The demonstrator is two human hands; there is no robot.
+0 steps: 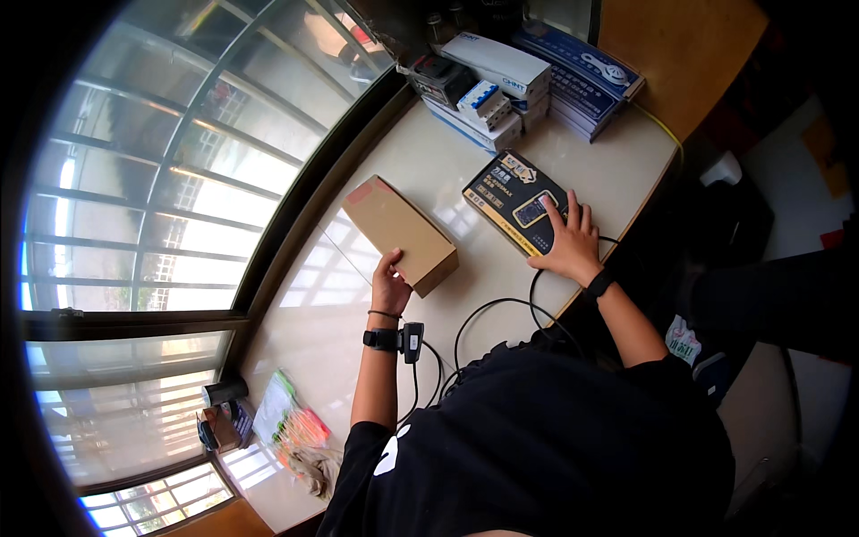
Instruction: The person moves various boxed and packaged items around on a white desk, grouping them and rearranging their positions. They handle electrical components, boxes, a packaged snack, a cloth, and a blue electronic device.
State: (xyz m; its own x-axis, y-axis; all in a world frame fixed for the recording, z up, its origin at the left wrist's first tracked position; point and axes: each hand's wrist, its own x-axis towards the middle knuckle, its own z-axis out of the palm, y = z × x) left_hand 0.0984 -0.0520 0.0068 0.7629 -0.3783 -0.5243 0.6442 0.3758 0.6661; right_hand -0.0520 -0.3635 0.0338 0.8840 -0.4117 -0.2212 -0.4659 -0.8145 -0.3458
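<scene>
A plain brown cardboard box [402,231] lies at a slant on the pale tabletop. My left hand [390,287] grips its near end, thumb on the lid and the other fingers mostly hidden at the side. To the right is a black and yellow multimeter box [513,194], printed with a picture of a digital multimeter. My right hand [572,238] spans the near right corner of that box, with the index finger over the picture and the thumb by the lower edge. A gap of tabletop separates the boxes. Whatever they contain is hidden.
Stacked white boxes [500,64], a circuit breaker [484,104] and blue boxes [590,80] stand at the back. A black cable [493,303] loops near my body. Barred windows [168,174] border the left side. Plastic bags [288,409] lie lower left.
</scene>
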